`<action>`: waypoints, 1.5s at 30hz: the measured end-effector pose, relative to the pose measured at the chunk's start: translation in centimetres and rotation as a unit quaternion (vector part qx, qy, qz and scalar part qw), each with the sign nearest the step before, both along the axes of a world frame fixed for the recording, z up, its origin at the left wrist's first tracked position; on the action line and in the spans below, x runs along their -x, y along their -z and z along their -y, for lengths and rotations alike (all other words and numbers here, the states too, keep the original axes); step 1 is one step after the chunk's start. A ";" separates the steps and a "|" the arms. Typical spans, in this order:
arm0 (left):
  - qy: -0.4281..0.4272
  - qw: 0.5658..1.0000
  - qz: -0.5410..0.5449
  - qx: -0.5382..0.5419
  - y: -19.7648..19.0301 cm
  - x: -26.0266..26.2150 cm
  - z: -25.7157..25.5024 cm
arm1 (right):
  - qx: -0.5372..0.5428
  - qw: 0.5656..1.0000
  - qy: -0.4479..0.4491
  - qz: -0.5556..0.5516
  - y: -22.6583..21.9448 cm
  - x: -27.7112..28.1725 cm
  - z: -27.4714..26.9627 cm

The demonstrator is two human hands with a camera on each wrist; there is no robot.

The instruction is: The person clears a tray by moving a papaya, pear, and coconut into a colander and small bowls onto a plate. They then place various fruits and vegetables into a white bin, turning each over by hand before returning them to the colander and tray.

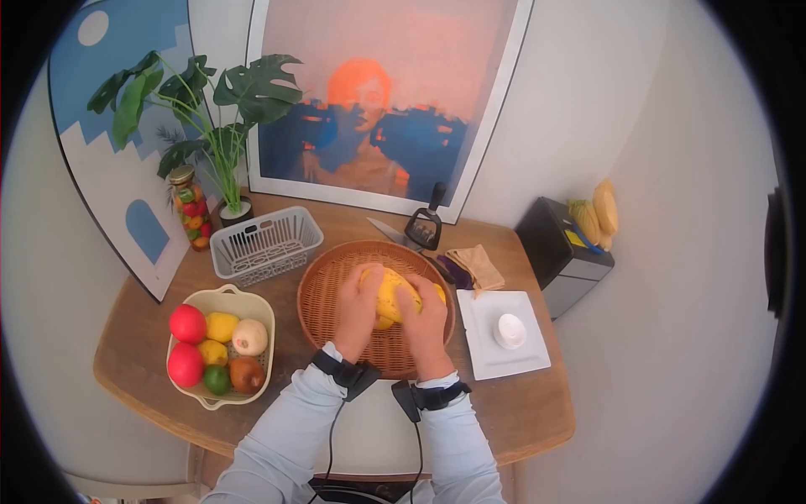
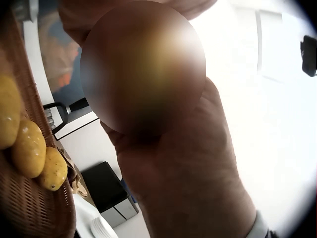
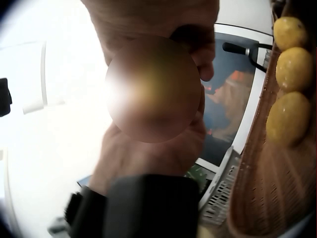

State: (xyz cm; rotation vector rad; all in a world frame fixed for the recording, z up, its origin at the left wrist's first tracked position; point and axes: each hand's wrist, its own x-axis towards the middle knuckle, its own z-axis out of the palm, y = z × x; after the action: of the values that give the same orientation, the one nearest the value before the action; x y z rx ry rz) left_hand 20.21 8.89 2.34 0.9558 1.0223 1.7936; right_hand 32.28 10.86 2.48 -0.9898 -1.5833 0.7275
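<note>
We grip the bunch of bananas with both hands inside the wicker basket. The left hand, at 9 o'clock of the fruit, curls its fingers round it; the right hand, at 4 o'clock, clasps it likewise.

You see a fruit bowl near the tabletop's left edge (a white plate sits right).

Wooden table: woven basket, fruit bowl, crate, white plate, jar.
</note>
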 end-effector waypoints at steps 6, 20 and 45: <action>0.036 0.999 0.002 -0.020 0.3 0.5 0.0 | 0.010 0.997 -0.035 -0.062 0.8 0.2 -0.3; 0.061 0.998 0.031 0.010 0.2 0.0 0.2 | 0.108 0.984 -0.058 -0.130 -0.1 -0.2 0.3; 0.164 0.981 0.081 -0.061 -0.6 0.7 0.6 | 0.246 0.889 -0.205 -0.327 -0.2 -1.2 -0.1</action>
State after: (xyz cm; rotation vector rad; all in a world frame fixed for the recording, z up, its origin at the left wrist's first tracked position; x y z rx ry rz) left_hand 19.47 8.34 2.91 0.9706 0.6186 1.6385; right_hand 33.47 10.99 2.66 -0.6346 -1.0164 1.6264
